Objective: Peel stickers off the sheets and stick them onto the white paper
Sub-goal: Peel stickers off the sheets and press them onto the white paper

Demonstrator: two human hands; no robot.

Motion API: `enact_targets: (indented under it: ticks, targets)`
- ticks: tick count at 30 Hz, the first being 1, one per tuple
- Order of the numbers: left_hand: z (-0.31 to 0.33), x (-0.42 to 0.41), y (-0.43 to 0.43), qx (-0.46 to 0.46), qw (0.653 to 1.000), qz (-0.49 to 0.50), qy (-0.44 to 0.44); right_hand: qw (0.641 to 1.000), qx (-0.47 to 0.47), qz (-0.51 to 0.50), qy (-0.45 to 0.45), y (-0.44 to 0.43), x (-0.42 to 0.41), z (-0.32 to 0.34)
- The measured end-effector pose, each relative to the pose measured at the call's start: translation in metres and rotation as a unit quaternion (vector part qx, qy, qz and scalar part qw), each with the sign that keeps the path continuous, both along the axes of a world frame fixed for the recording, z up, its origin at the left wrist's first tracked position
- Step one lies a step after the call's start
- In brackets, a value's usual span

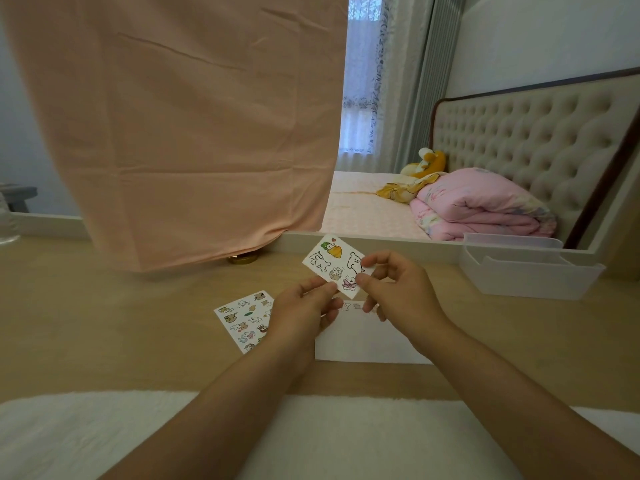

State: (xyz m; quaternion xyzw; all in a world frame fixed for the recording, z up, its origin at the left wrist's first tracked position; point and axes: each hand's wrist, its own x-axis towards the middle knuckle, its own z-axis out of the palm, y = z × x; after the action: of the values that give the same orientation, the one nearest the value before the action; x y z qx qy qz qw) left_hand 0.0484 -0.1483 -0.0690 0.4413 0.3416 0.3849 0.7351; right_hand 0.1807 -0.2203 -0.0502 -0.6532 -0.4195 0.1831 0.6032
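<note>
I hold a small sticker sheet (332, 263) up above the wooden table, tilted, with cartoon animals and a yellow figure printed on it. My left hand (304, 313) pinches its lower left edge. My right hand (398, 289) pinches its lower right corner, thumb and forefinger on a bear sticker. Below my hands lies the white paper (360, 341), with two small stickers near its top edge. A second sticker sheet (242, 317) full of little animals lies flat to the left of it.
A white plastic bin (526, 271) stands at the table's back right. A peach cloth (190, 133) hangs over the mirror behind, with a gold lid (242, 259) under its hem. White fluffy fabric (104, 434) covers the near edge.
</note>
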Motion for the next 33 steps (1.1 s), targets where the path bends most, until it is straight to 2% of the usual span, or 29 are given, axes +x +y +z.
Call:
enact_targets:
  ticks: [4,9,12,18,23,27,33]
  targets:
    - [-0.001,0.000,0.001,0.007,1.000,0.015,-0.015,1.000,0.019,-0.006,0.006,0.003,-0.005,-0.003]
    - [-0.004,0.002,-0.002,0.113,0.991,0.034,0.056,0.999,0.035,-0.034,-0.007,-0.001,-0.007,-0.002]
    - [-0.003,0.004,-0.001,0.095,0.994,0.027,0.041,0.998,0.038,-0.023,-0.042,-0.001,-0.011,-0.003]
    - [0.000,0.003,-0.001,0.000,0.998,0.023,-0.050,0.998,0.061,-0.006,-0.007,0.001,-0.012,-0.005]
    - [-0.001,0.002,0.000,0.105,0.993,0.047,0.012,0.985,-0.014,-0.075,-0.152,0.001,-0.005,-0.008]
    - [-0.001,-0.002,0.000,0.219,0.965,0.096,0.111,0.997,0.017,-0.020,-0.074,0.002,-0.004,-0.007]
    - [-0.005,-0.006,0.005,0.298,0.928,0.142,0.171,0.986,-0.004,-0.046,-0.157,0.005,-0.004,-0.016]
